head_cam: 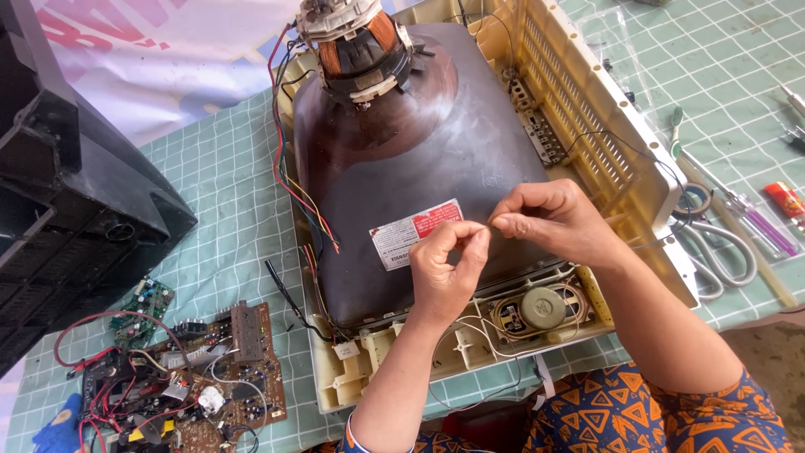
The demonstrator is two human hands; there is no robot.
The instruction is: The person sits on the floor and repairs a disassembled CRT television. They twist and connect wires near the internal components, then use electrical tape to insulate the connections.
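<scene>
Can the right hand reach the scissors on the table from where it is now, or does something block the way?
Probably yes. The right hand is close to the scissors; only the cream casing wall stands between, and the hand is above it, though it pinches a thin wire.

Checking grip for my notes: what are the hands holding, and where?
Both hands, left hand and right hand, pinch a thin wire between fingertips, over the picture tube.

1. A brown circuit board (pixel 214 377) with red wires lies at lower left on a green checked mat (pixel 226 193)
2. A black casing (pixel 67 184) sits at far left
3. Grey-handled scissors (pixel 721 243) and a purple-handled screwdriver (pixel 759 222) lie at right
</scene>
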